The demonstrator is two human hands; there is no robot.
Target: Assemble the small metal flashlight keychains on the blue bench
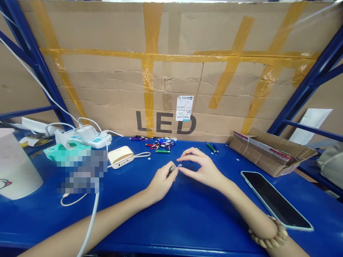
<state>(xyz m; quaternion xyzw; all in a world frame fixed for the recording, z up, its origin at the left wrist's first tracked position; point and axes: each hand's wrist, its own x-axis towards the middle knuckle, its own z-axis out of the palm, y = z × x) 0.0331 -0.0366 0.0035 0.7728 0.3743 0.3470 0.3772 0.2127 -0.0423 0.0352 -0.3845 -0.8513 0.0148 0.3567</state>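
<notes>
My left hand point(161, 181) rests on the blue shelf top point(187, 214), fingers closed round a small dark keychain flashlight point(171, 170). Right beside it, my right hand point(202, 167) pinches a tiny silver part point(179, 165) at the flashlight's tip, its other fingers fanned out. A bead bracelet point(269, 237) circles my right wrist. Behind the hands lies a heap of several coloured keychain flashlights point(160, 144), with a green one point(211, 147) apart to the right.
A phone point(276, 200) lies face up at right, before an open cardboard box point(270, 151). At left are a white power bank point(120, 157), a power strip point(88, 137) with cables, a teal packet point(63, 151) and a white container point(16, 167). A taped cardboard wall point(171, 71) backs the shelf.
</notes>
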